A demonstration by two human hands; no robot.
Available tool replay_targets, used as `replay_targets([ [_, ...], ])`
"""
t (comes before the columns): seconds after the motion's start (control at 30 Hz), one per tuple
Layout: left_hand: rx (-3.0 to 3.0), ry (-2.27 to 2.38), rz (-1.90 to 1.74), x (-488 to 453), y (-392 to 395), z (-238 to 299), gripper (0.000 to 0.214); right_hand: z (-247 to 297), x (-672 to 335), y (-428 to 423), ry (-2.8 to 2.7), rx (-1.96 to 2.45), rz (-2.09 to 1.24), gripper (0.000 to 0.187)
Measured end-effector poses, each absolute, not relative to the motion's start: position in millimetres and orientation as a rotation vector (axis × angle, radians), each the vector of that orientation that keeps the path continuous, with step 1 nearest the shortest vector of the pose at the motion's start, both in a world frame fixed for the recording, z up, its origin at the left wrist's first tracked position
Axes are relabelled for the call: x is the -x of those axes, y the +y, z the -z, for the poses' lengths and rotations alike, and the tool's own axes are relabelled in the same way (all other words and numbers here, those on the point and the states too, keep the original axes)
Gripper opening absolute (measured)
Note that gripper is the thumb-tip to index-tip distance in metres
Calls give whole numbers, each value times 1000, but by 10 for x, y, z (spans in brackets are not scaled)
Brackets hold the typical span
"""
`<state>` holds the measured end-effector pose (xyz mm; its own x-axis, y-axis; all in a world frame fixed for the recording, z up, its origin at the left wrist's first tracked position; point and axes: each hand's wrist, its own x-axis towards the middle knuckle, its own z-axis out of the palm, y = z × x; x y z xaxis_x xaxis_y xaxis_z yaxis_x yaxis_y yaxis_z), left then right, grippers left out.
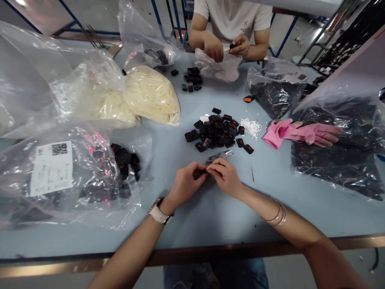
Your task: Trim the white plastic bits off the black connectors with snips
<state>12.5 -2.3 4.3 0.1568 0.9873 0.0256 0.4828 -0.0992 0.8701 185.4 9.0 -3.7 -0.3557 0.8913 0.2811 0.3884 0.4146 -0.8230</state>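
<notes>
- While both forearms reach in over the near edge of the pale blue worktable (168,146), the two hands meet above its middle, nearer to that edge than to the far one.
- The left hand (188,182) pinches a small black plastic part (201,173) between thumb and fingers, which hide most of it.
- The right hand (224,176) has thumb and forefinger pressed together at the part's right end; whether they also grip something smaller, I cannot tell.
- Just beyond the fingers lies a pointed metal hand tool (219,155), probably snips.
- Farther toward the far edge sits a heap of black plastic parts (221,130), some with orange-red marks; a scatter of tiny white pieces (252,127) lies just right of it.
- Pink gloves (279,132) lie toward the right edge, partly on a clear bag of dark parts (331,160); toward the left edge is a labelled clear bag (51,168).
- At the far edge, a co-worker (231,24) handles a small dark item.
- For good work here, the left pinch should probably stay steady while the right fingertips do the fine adjusting, pressing lightly and squarely, with the part's working side turned toward the eyes.
</notes>
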Motion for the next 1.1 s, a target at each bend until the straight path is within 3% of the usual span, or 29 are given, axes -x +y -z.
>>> replay_targets([
  [1.1, -1623, 1392, -876, -112, -26, -25, 14, 91, -1936, 72, -2150, 921, -324, 26],
])
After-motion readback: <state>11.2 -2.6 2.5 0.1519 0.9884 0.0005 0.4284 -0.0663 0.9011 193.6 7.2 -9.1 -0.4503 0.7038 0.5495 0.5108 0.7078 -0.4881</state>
